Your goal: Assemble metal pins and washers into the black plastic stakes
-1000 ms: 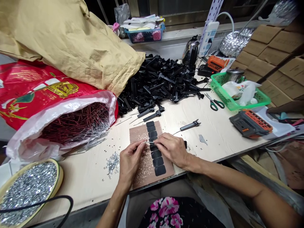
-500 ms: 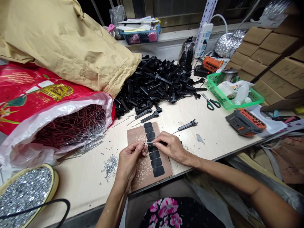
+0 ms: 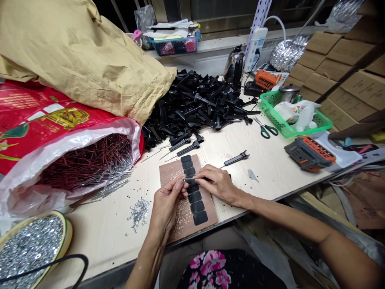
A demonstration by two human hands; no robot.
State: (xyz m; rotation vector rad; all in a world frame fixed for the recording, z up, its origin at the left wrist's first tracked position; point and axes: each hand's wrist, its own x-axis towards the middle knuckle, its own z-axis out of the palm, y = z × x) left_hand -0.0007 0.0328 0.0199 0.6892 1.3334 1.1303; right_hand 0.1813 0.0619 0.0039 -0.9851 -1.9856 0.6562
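My left hand (image 3: 166, 202) and my right hand (image 3: 214, 182) meet over a brown board (image 3: 180, 218) that carries a row of black pads (image 3: 195, 196). Both hands pinch a thin metal pin (image 3: 188, 179) between thumb and fingers; the right hand also covers a black plastic piece at the pin's end. Small silver nuts (image 3: 138, 210) lie loose on the table just left of my left hand. A pin with a black plastic handle (image 3: 236, 159) lies just beyond my right hand.
A heap of black plastic parts (image 3: 198, 104) fills the table's middle back. A red bag of metal pins (image 3: 87, 160) lies left, under a tan sack (image 3: 81, 56). A round tray of nuts (image 3: 33, 245) sits near left. Scissors (image 3: 266, 129), a green basket (image 3: 288, 130) and a battery pack (image 3: 309, 151) lie right.
Both hands stay pinched on the pin over the board; my left fingers have closed in nearer the right hand. The camera view has shifted slightly.
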